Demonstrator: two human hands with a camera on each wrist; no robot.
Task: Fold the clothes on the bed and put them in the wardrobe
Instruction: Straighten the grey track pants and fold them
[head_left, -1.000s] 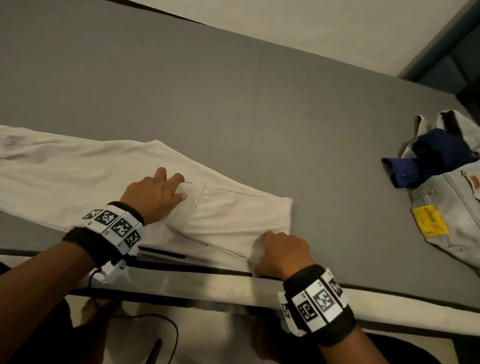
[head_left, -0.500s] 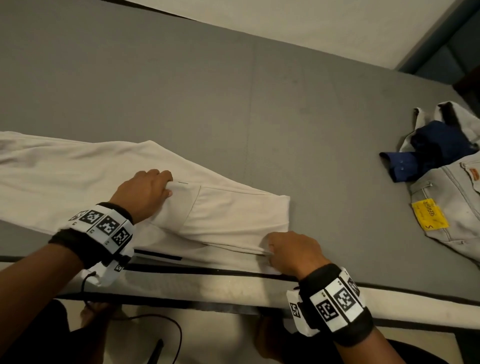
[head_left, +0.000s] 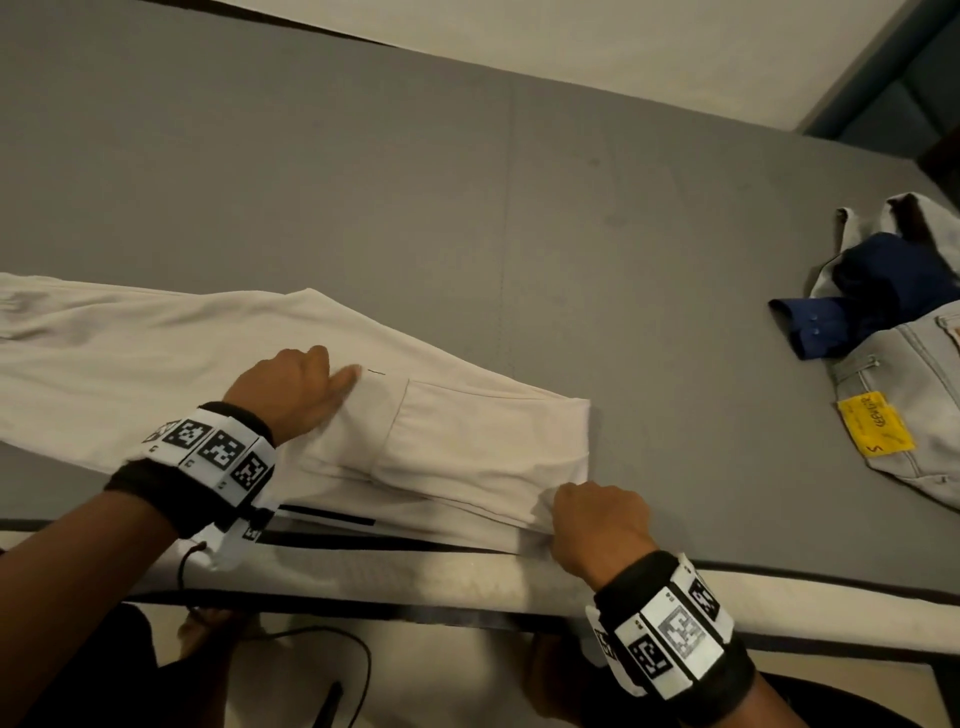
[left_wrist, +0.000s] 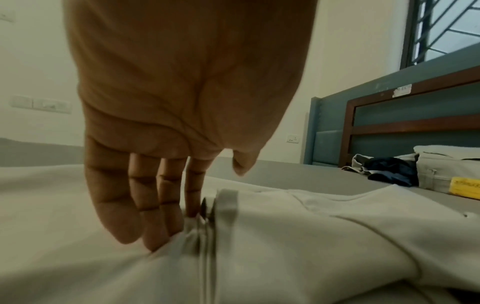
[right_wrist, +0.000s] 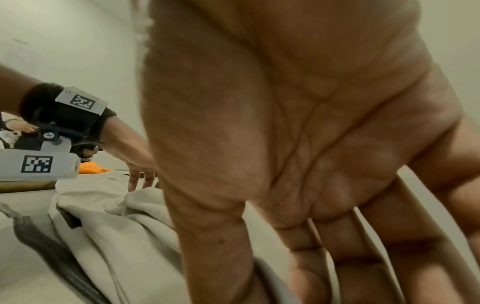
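Note:
Beige trousers (head_left: 467, 441) lie across the near edge of the grey bed (head_left: 467, 208), legs running off to the left and waist to the right. My left hand (head_left: 298, 387) presses into the cloth near the fly, its fingertips (left_wrist: 155, 236) dug down beside the zip, thumb held apart. My right hand (head_left: 587, 514) pinches the near corner of the waistband, and in the right wrist view the band's edge sits between thumb and fingers (right_wrist: 298, 257). The trousers (right_wrist: 116, 226) bunch in folds between the two hands.
A heap of clothes lies at the bed's right side: a dark blue shirt (head_left: 852, 317) and light grey jeans (head_left: 924, 415) with a yellow tag. A blue and wood headboard (left_wrist: 389, 123) stands beyond. The mattress edge (head_left: 467, 577) runs just below my hands.
My left hand's fingers have drawn in from lying flat and now push down into the cloth. My right hand has shifted slightly right along the waistband corner.

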